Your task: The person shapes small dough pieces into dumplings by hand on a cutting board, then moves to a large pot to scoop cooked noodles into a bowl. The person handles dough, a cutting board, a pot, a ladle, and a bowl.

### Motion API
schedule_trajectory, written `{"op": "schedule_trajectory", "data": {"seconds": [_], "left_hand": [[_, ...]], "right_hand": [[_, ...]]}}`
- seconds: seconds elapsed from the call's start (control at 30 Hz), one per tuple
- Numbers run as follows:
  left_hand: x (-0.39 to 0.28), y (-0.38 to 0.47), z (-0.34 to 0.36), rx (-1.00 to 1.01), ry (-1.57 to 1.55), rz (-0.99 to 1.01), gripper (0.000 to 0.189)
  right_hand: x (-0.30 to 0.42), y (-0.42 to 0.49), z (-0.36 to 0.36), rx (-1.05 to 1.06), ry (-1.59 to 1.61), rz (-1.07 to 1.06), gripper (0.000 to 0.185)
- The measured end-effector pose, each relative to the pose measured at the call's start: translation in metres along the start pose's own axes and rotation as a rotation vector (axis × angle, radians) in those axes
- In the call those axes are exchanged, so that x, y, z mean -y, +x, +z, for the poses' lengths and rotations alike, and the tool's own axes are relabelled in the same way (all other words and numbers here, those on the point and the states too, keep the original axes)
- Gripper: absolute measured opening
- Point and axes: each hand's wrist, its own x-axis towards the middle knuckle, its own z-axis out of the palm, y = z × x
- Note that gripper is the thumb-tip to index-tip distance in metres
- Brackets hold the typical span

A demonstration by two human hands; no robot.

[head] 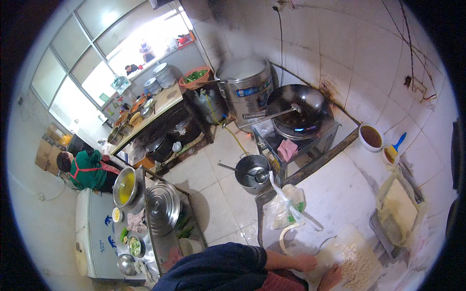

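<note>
My left hand [306, 262] reaches in from the bottom beside the near edge of a pale cutting board [344, 238]. Close to it, my right hand [332, 277] lies over the board, next to a spread of small pale chopped pieces [356, 267]. Both hands are small and blurred, so I cannot make out their fingers or anything in them. A pale curved strip [285, 240] rests on the white worktop [338, 185] just beyond my left hand. Past it sits a knotted clear plastic bag [289, 207] with pale contents.
A wok [296, 105] with a ladle stands on a stove beside a steaming steel pot [244, 83]. On the floor is a pot [251, 185] with a ladle. Bowls, a brush [398, 142] and a tray [386, 236] line the wall side. Another person [87, 169] stands far left.
</note>
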Motion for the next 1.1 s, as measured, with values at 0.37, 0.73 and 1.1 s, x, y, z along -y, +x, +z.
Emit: {"op": "schedule_trajectory", "data": {"seconds": [0.37,0.73,1.1], "left_hand": [[-0.035,-0.008,-0.014,-0.238,-0.372,-0.215,0.026],[-0.032,-0.008,-0.021,-0.022,-0.264,-0.040,0.016],[-0.011,-0.007,0.004,0.012,-0.128,-0.125,0.019]], "right_hand": [[0.057,-0.009,-0.085,0.430,0.885,0.295,0.026],[0.039,-0.027,-0.071,0.138,0.752,0.052,0.017],[0.026,-0.006,-0.066,0.089,0.309,0.172,0.034]]}}
